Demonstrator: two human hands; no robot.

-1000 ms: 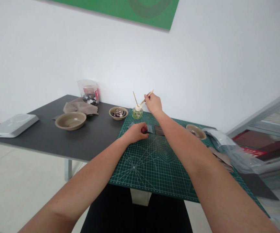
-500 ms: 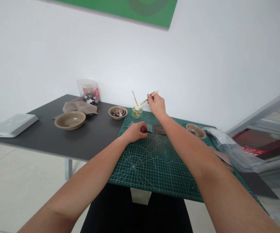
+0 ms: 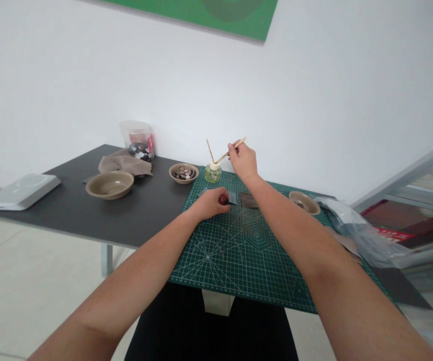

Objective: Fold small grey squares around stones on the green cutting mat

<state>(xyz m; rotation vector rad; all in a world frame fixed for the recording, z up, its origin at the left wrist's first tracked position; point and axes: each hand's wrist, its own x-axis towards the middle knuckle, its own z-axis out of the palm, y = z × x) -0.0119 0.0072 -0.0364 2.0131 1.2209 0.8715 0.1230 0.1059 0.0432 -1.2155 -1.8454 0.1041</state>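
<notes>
My right hand (image 3: pixel 243 159) is closed around a thin wooden stick (image 3: pixel 223 157), whose lower end meets the mouth of a small glass jar (image 3: pixel 213 175) with a white neck. A second thin stick (image 3: pixel 210 150) leans out of that jar. Lower and to the left, my left hand (image 3: pixel 215 202) rests at the green cutting mat (image 3: pixel 224 250) with its fingers curled in a pinch. Something small and dark shows at its fingertips, too hidden to name. Beside these fingers lies a grey-blue flat piece (image 3: pixel 232 197). A brown flat piece (image 3: pixel 247 200) is partly behind my right forearm.
Left on the dark table (image 3: pixel 141 220) are a bowl of small flat pieces (image 3: pixel 184 173), a larger bowl (image 3: pixel 110 185), a brown cloth (image 3: pixel 124 164), a plastic tub (image 3: pixel 138 140) and a white device (image 3: pixel 23 191). On the right are another bowl (image 3: pixel 304 202) and a plastic bag (image 3: pixel 363 233).
Both hands hold nearly the same poses. The whole view has shifted slightly; the stick in my right hand still reaches the jar's mouth.
</notes>
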